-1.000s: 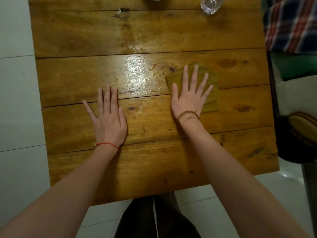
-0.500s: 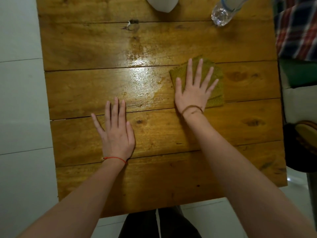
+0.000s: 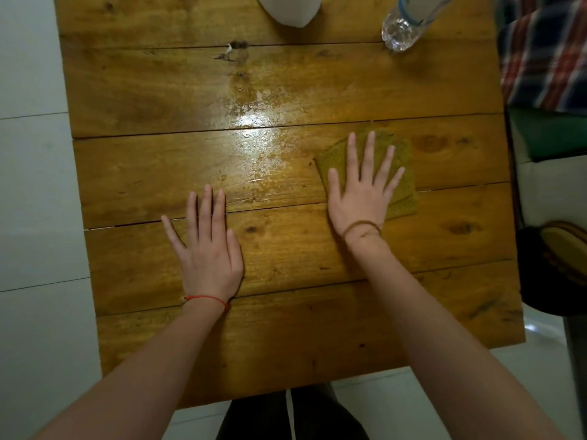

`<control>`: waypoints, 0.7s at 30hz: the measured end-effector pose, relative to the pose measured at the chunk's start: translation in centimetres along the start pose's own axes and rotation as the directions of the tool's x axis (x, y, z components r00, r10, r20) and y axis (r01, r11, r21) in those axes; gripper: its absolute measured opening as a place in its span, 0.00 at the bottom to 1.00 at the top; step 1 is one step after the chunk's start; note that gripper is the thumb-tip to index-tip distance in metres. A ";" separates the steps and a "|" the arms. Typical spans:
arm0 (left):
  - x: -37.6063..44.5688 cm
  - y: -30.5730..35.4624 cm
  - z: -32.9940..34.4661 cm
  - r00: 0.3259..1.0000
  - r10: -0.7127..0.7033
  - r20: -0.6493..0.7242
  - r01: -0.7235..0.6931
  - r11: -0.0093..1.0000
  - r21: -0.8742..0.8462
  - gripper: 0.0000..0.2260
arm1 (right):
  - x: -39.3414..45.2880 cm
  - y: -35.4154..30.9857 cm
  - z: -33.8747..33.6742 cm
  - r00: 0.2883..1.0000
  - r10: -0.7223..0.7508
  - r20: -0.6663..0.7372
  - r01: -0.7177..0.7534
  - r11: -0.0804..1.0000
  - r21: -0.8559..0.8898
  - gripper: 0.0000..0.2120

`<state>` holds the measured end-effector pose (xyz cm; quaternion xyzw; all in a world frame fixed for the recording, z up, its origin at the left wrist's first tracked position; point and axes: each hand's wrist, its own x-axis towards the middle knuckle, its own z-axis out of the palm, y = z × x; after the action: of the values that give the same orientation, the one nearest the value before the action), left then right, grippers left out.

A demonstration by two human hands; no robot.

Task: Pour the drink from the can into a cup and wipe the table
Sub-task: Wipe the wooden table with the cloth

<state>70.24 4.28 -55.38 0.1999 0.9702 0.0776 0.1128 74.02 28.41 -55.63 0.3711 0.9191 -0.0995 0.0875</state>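
While the left hand lies flat on the table, the right hand presses the cloth with splayed fingers, right of the wet patch; both seem unmoved since before.

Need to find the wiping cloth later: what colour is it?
Olive green cloth, flat under the right hand; head view.

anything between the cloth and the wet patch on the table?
Nothing visible. The right hand presses flat on the cloth, and the wet patch lies just to its left on bare table. The left hand rests nearer the person, off that path.
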 end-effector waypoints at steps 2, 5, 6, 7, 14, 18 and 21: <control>0.0 -0.1 0.1 1.000 0.002 -0.005 -0.002 1.000 -0.003 0.27 | -0.2 -2.8 0.3 0.999 0.038 -0.009 -0.038 0.999 0.005 0.30; 0.0 -0.1 0.2 1.000 0.009 -0.015 -0.009 1.000 -0.009 0.27 | -4.3 -5.0 1.3 0.975 -0.211 0.064 0.215 0.975 -0.060 0.31; 0.0 -0.1 0.1 1.000 0.011 -0.017 -0.011 1.000 -0.013 0.27 | -6.1 -4.8 1.6 0.950 -0.298 0.091 0.304 0.951 -0.064 0.31; 0.0 -0.1 0.1 1.000 0.012 -0.019 -0.012 1.000 -0.016 0.27 | -7.8 -4.2 1.8 0.925 -0.363 0.113 0.371 0.927 -0.060 0.31; 0.1 -0.1 0.3 0.999 0.009 -0.040 -0.010 1.000 -0.029 0.27 | -10.0 3.5 1.6 0.949 -0.296 0.106 0.305 0.948 -0.086 0.30; 0.0 0.0 0.5 0.998 0.012 -0.058 -0.015 0.999 -0.048 0.26 | -7.1 2.1 1.4 0.999 0.048 0.015 -0.047 0.999 -0.003 0.29; 0.0 -0.2 0.5 0.997 0.011 -0.073 -0.015 0.998 -0.056 0.26 | -8.3 -1.3 2.0 1.000 0.021 0.020 -0.021 1.000 -0.008 0.30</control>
<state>70.32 4.14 -55.94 0.1999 0.9698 0.1128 0.0824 79.15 21.51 -55.44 0.3794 0.9146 -0.0988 0.0993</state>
